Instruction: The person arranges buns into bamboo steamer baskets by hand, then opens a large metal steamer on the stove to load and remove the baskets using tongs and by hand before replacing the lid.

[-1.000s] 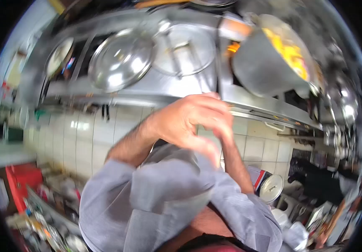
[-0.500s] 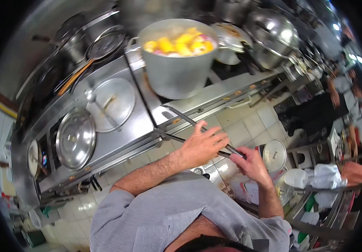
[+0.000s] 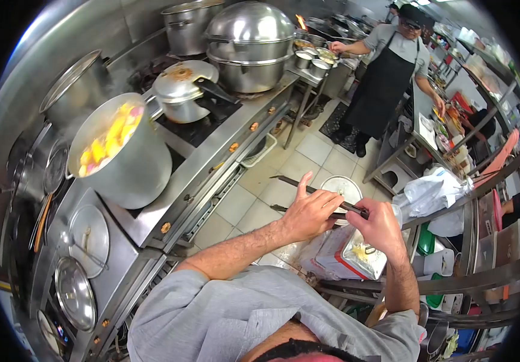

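Tongs (image 3: 351,208) have swung from stove (image 3: 202,160) to floor (image 3: 299,163), right hand (image 3: 378,225) pinching their end, left hand (image 3: 310,216) spread across them, pot (image 3: 134,176) already filled, tongs' tips empty.

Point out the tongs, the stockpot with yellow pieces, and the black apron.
Tongs (image 3: 354,209), head view: near the handle end.
Stockpot (image 3: 136,166), head view: outer side wall.
Black apron (image 3: 379,84), head view: front panel.
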Action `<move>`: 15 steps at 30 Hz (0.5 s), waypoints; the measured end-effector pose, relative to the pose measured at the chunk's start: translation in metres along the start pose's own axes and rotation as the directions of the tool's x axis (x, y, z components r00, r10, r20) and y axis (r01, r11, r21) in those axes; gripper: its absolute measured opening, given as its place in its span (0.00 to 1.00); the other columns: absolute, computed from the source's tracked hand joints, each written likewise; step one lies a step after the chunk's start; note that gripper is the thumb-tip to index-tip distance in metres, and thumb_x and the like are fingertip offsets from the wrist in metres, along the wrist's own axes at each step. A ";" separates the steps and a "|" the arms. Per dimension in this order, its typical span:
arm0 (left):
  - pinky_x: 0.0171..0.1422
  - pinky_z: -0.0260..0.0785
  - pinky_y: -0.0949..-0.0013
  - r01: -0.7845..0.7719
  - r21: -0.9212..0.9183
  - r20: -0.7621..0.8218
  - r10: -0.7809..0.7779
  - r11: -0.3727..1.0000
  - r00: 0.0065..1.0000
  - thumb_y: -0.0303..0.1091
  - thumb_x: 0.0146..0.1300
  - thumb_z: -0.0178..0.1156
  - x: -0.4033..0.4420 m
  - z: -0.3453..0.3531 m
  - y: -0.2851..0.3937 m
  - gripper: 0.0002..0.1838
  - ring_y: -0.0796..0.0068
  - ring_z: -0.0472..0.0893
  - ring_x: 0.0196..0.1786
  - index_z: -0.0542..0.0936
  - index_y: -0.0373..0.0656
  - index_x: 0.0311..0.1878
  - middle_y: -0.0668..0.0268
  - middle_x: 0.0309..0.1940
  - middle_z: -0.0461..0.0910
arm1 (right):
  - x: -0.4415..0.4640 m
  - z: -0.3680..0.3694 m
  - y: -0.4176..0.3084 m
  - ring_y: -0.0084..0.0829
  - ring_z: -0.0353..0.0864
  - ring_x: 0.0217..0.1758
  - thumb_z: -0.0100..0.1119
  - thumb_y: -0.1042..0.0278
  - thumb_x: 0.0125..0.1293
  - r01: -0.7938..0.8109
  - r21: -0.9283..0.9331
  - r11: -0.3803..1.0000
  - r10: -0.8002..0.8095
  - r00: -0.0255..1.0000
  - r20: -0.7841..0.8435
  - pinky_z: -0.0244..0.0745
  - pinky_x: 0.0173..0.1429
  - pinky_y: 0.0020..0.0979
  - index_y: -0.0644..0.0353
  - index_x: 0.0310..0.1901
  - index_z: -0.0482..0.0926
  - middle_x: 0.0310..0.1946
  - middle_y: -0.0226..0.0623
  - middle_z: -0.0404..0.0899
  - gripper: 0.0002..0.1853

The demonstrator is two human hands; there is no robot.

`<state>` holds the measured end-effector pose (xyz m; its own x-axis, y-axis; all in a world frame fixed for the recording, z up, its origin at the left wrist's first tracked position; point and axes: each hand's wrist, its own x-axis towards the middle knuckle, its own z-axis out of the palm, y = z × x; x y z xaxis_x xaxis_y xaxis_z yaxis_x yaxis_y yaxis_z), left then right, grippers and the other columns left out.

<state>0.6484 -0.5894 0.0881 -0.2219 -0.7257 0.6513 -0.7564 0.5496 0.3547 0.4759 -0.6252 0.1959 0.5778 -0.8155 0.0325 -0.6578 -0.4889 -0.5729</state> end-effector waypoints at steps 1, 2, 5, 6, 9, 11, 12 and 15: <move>0.68 0.34 0.34 -0.014 -0.019 0.024 0.015 1.000 1.000 0.38 0.46 0.69 0.011 0.009 -0.002 0.31 0.75 0.75 0.52 0.71 0.47 0.55 0.70 0.49 0.74 | 0.003 -0.005 0.008 0.21 0.70 0.10 0.61 0.68 0.55 0.009 -0.021 1.000 -0.010 0.999 -0.050 0.63 0.16 0.26 0.71 0.30 0.77 0.12 0.35 0.73 0.12; 0.68 0.34 0.33 -0.035 -0.015 0.029 0.035 0.999 0.999 0.39 0.45 0.69 0.023 0.018 -0.005 0.31 0.75 0.74 0.52 0.71 0.47 0.54 0.70 0.48 0.74 | 0.006 -0.008 0.017 0.21 0.69 0.10 0.61 0.69 0.54 -0.044 0.037 0.998 0.047 0.996 -0.079 0.61 0.14 0.26 0.71 0.30 0.76 0.11 0.34 0.72 0.11; 0.68 0.33 0.32 -0.028 -0.006 -0.082 0.028 1.000 0.996 0.39 0.44 0.69 0.059 0.034 -0.007 0.30 0.75 0.74 0.51 0.71 0.48 0.53 0.72 0.45 0.75 | 0.019 -0.024 0.036 0.32 0.74 0.16 0.61 0.67 0.51 -0.166 0.065 0.984 0.175 0.973 -0.150 0.68 0.24 0.32 0.70 0.28 0.77 0.14 0.45 0.74 0.12; 0.68 0.34 0.32 -0.056 -0.038 -0.083 0.053 0.998 0.995 0.38 0.44 0.69 0.069 0.041 -0.014 0.29 0.73 0.74 0.49 0.71 0.47 0.52 0.72 0.41 0.75 | 0.026 -0.028 0.042 0.28 0.73 0.15 0.62 0.66 0.51 -0.202 0.080 0.976 0.212 0.965 -0.153 0.66 0.22 0.31 0.70 0.27 0.76 0.13 0.43 0.73 0.12; 0.69 0.35 0.33 -0.137 -0.123 -0.001 0.138 0.983 0.990 0.36 0.45 0.69 0.097 0.064 -0.037 0.27 0.72 0.74 0.49 0.72 0.47 0.50 0.71 0.41 0.74 | 0.050 -0.038 0.057 0.26 0.71 0.14 0.62 0.66 0.51 -0.257 0.109 0.960 0.274 0.945 -0.182 0.65 0.22 0.30 0.70 0.27 0.76 0.13 0.42 0.73 0.13; 0.70 0.36 0.36 -0.166 -0.144 -0.031 0.163 0.976 0.986 0.35 0.45 0.68 0.118 0.072 -0.054 0.24 0.71 0.75 0.46 0.72 0.46 0.47 0.70 0.37 0.74 | 0.070 -0.041 0.068 0.22 0.69 0.14 0.63 0.67 0.51 -0.261 0.127 0.957 0.283 0.935 -0.212 0.63 0.21 0.28 0.70 0.29 0.76 0.13 0.37 0.73 0.12; 0.70 0.37 0.37 -0.187 -0.152 -0.050 0.182 0.970 0.982 0.34 0.46 0.68 0.130 0.074 -0.065 0.23 0.71 0.75 0.44 0.73 0.45 0.47 0.69 0.35 0.74 | 0.082 -0.042 0.072 0.20 0.68 0.15 0.64 0.68 0.51 -0.204 0.178 0.963 0.249 0.925 -0.287 0.63 0.21 0.27 0.69 0.29 0.77 0.13 0.33 0.72 0.11; 0.70 0.40 0.39 -0.239 -0.193 -0.134 0.216 0.951 0.967 0.34 0.47 0.67 0.173 0.076 -0.098 0.20 0.69 0.76 0.40 0.74 0.43 0.45 0.67 0.30 0.73 | 0.125 -0.046 0.081 0.15 0.69 0.25 0.67 0.70 0.51 -0.052 0.242 0.969 0.152 0.896 -0.416 0.63 0.28 0.22 0.67 0.36 0.77 0.22 0.25 0.73 0.13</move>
<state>0.6367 -0.8005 0.1153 -0.2958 -0.5277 0.7962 -0.5475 0.7767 0.3114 0.4727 -0.7813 0.1908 0.2168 -0.9343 0.2831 -0.5508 -0.3564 -0.7547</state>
